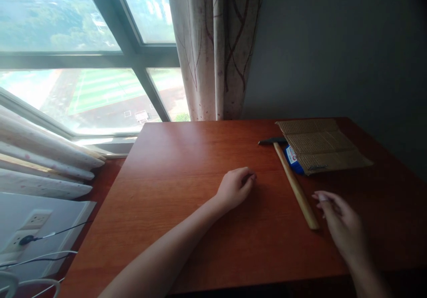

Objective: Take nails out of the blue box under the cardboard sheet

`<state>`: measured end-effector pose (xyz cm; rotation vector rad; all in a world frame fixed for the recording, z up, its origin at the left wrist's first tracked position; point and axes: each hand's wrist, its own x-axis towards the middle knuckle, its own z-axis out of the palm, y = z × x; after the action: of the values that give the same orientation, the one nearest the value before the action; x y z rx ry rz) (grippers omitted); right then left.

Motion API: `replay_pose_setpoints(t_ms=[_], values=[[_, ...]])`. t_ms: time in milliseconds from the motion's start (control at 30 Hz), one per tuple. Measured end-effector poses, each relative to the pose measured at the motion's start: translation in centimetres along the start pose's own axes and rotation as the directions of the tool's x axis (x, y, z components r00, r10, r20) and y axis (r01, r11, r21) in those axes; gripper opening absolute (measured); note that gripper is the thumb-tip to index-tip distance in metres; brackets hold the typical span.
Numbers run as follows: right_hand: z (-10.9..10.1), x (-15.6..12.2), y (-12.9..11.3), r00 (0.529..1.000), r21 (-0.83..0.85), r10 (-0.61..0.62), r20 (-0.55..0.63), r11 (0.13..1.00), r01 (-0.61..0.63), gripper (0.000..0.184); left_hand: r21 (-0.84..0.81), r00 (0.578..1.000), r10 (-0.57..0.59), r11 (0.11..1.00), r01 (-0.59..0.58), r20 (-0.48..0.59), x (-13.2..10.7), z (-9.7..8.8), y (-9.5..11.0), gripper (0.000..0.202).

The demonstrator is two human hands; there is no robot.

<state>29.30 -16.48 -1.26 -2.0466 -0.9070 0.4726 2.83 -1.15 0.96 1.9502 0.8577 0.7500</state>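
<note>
My left hand (235,187) rests on the reddish wooden table (187,191) near its middle, fingers curled loosely under, with nothing visible in it. My right hand (338,220) hovers just right of the lower end of a hammer's wooden handle (295,187), fingers stretched out and apart, holding nothing. The hammer lies diagonally, its dark metal head (271,141) pointing away toward the far side. A flat piece of brown cardboard (322,149) lies at the far right, partly covering a small blue and white box (292,159).
A patterned curtain (215,49) hangs behind the table beside a large window (83,53). A dark wall (333,44) stands behind the table's right half. At the lower left is a white wall plate with sockets (23,233) and cables.
</note>
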Motion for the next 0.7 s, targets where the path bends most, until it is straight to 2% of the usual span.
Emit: replay_pose_setpoints(t_ms=[67,167,233,267,367,433,533,633,700], values=[[1.0,-0.6,-1.0,0.995,-0.212,-0.090,0.042,0.972,0.097,0.050,-0.002,0.999,-0.013,1.000,0.013,-0.032,-0.3,-0.1,0.0,0.019],[2.4,-0.7,-2.3,0.964,-0.479,-0.238,0.120,0.836,0.266,0.058,-0.022,0.997,-0.041,0.999,0.040,-0.061,-1.1,-0.5,0.0,0.017],[3.2,-0.3,-2.8,0.943,-0.538,-0.277,0.182,0.775,0.331,0.055,-0.038,0.997,-0.052,0.998,0.050,-0.051,-1.7,-0.7,0.0,0.017],[3.6,-0.1,-2.9,0.941,-0.534,-0.278,0.194,0.774,0.339,0.052,-0.047,0.997,-0.058,0.997,0.056,-0.047,-2.0,-0.7,0.0,0.018],[4.7,-0.4,-3.2,0.956,-0.398,-0.246,0.157,0.870,0.290,0.048,-0.093,0.994,-0.095,0.992,0.090,-0.049,-2.7,-0.7,0.1,0.019],[5.8,-1.8,-3.6,0.963,-0.194,-0.222,0.150,0.949,0.249,0.050,-0.162,0.988,-0.139,0.979,0.127,-0.064,-2.8,-0.7,0.0,0.022],[7.8,-5.1,-5.1,0.952,0.115,-0.180,0.246,0.981,0.156,0.051,-0.316,0.971,-0.222,0.930,0.185,-0.085,-2.6,-0.8,-0.1,0.034],[9.5,-7.9,-7.5,0.916,0.190,-0.293,0.273,0.950,0.248,0.038,-0.381,0.949,-0.289,0.897,0.223,-0.123,-2.6,-1.7,-0.4,0.037],[10.4,-9.0,-9.3,0.860,0.183,-0.412,0.302,0.910,0.372,0.034,-0.318,0.928,-0.315,0.917,0.242,-0.201,-3.0,-2.9,-0.7,0.034]])
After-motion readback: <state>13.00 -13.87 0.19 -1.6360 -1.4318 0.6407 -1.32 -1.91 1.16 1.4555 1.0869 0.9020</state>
